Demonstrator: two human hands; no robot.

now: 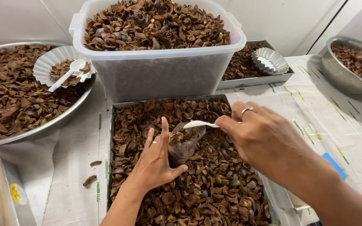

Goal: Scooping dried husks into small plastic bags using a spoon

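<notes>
The left hand (156, 161) has its grip closed around a small clear bag (184, 143), holding it upright on the heap of brown shell pieces in the rectangular metal tray (111, 138). The bag's lower part sinks out of sight behind the thumb and the shells. The right hand (265, 140), a ring on one finger, pinches a white plastic spoon (200, 124) over the bag's mouth; its handle is hidden inside the fingers, and I cannot make out what the bowl carries.

Behind the tray stands a large clear plastic tub (160, 69) heaped with the same shells. On the left, a round metal basin (42, 127) is cut off by the edge; in it lies a fluted white paper dish (49, 62) with a second white spoon (68, 74). Behind on the right, another tray (256, 79) holds a fluted foil cup (269, 60), and a steel bowl (340, 75) is partly out of view. At the bottom left, a clear packet with a round yellow label (17, 193) is cut off. The worktop (327, 121) is covered with white woven sacking with green marks.
</notes>
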